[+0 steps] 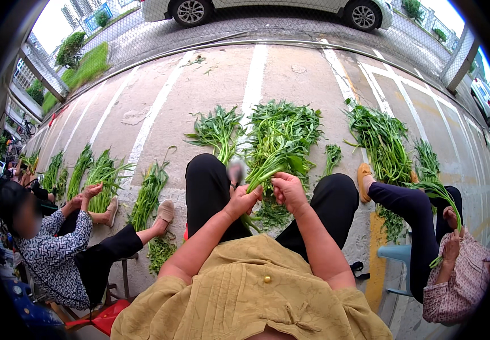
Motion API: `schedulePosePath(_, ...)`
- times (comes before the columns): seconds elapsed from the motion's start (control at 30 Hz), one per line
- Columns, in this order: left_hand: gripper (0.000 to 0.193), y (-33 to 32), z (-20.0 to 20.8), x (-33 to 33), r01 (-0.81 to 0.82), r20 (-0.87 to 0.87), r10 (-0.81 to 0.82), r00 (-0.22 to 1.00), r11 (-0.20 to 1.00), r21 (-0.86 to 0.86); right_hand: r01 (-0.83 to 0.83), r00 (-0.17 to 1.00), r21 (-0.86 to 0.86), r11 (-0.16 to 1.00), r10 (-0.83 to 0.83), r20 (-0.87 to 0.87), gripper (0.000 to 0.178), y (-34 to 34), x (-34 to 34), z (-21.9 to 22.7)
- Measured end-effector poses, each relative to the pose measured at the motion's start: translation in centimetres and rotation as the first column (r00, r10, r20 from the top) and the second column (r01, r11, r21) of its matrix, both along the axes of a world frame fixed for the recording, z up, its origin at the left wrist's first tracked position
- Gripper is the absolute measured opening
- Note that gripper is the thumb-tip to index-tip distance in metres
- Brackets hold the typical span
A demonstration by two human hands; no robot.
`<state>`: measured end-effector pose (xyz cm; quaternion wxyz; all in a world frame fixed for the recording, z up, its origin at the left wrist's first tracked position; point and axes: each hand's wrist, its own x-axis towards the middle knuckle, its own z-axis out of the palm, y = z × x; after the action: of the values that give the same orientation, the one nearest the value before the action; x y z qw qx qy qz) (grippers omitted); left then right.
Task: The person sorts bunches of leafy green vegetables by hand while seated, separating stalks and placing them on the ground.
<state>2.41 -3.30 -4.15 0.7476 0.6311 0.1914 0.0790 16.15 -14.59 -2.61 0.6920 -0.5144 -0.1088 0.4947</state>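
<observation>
A bunch of long-stemmed leafy greens (273,167) lies across my lap, its leaves pointing away and its stem ends hanging below. My left hand (241,202) is closed around the stems. Beside it, my right hand (290,194) pinches at the bunch's right side; its fingertips are partly hidden. By my left knee is a small blurred object (235,170) that I cannot make out. Just beyond my knees, a broad pile of greens (282,124) rests on the ground, with a smaller heap (220,130) to its left.
On the left a seated person (58,243) has hands raised near more greens (106,173). At right another person (454,255) holds a few stems, near a large heap (378,136) and a blue stool (397,255). Ahead, a wire fence separates the paved ground from a white car (273,4).
</observation>
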Motion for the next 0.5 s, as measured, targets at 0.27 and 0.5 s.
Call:
schedulePosePath(0.27, 0.043, 0.4, 0.0, 0.0, 0.025, -0.078, -0.029, 0.997, 0.998, -0.058, 0.084, 0.887, -0.05, 0.995, -0.052, 0.458, 0.01, 0.1, -0.5, -0.2)
schedulePosePath(0.5, 0.042, 0.4, 0.0, -0.1, -0.035, -0.083, 0.027, 0.996, 0.995, -0.097, 0.148, 0.097, -0.018, 0.989, 0.003, 0.995, 0.006, 0.1, -1.2, 0.4)
